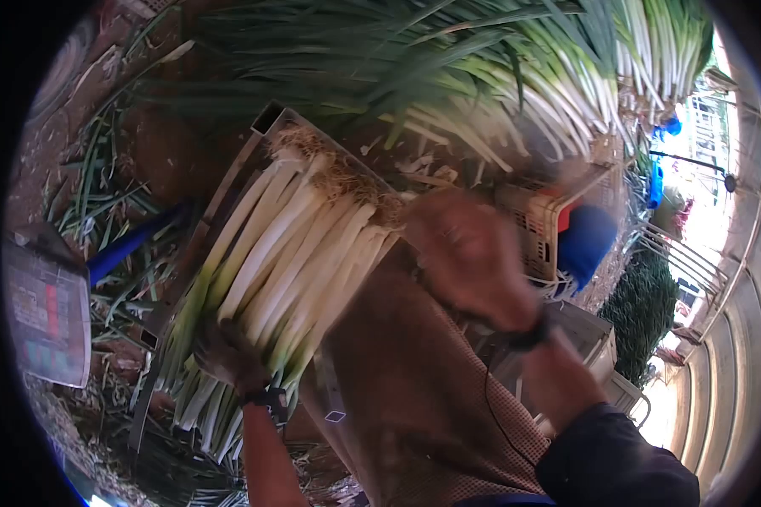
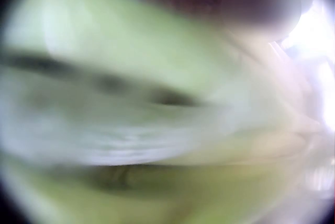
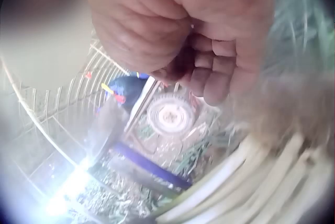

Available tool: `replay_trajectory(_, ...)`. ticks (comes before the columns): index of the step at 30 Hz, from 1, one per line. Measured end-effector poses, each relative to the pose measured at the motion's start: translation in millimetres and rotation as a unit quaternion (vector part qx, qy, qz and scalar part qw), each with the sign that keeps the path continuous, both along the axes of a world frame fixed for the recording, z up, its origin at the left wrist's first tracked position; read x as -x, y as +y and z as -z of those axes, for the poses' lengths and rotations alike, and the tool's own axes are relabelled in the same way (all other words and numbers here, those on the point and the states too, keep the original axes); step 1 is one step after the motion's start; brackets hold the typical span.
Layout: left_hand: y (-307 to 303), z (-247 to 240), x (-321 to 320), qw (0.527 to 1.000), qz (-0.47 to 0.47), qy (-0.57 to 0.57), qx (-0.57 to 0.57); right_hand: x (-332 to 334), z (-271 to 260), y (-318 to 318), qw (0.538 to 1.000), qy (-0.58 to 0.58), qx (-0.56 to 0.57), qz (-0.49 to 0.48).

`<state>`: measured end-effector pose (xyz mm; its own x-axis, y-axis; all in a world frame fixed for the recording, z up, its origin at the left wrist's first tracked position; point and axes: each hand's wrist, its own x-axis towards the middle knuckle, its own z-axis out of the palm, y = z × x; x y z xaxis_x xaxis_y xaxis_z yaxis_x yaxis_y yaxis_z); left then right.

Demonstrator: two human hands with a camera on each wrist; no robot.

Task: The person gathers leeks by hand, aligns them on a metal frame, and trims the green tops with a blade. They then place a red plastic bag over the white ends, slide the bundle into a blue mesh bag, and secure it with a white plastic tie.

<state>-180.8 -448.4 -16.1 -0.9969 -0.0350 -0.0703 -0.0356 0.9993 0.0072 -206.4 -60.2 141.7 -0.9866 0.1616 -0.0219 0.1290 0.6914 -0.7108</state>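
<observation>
A thick bundle of green onions (image 1: 287,245) lies in a metal frame (image 1: 220,188), with its brown roots (image 1: 347,182) toward the upper end. My left hand (image 1: 231,359) rests across the greener part of the stalks. Blurred pale stalks (image 2: 120,135) fill the left wrist view, which hides the fingers. My right hand (image 1: 473,258) is beside the root end, blurred. In the right wrist view its fingers (image 3: 215,85) are curled toward the palm, with nothing showing in them. Onion stalks (image 3: 251,182) lie below it there.
A large heap of green onions (image 1: 516,76) spreads along the far side. At the right are a plastic crate (image 1: 533,221) and a blue object (image 1: 587,245). Loose green leaves (image 1: 89,190) litter the ground at left, near a blue bar (image 1: 135,245) and a grey bin-like object (image 1: 46,308).
</observation>
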Motion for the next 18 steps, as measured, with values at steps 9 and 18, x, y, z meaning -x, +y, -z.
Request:
replay_trajectory(9, 3.0, 2.6, 2.1, 0.999, 0.007, 0.018, -0.043, 4.3, 214.2, 91.3, 0.93, -0.287, 0.208, -0.1)
replay_trajectory(18, 0.4, 17.1, -0.5, 1.0, -0.004, 0.001, -0.021, 27.1, 259.1, 65.3, 0.908, -0.308, 0.259, -0.113)
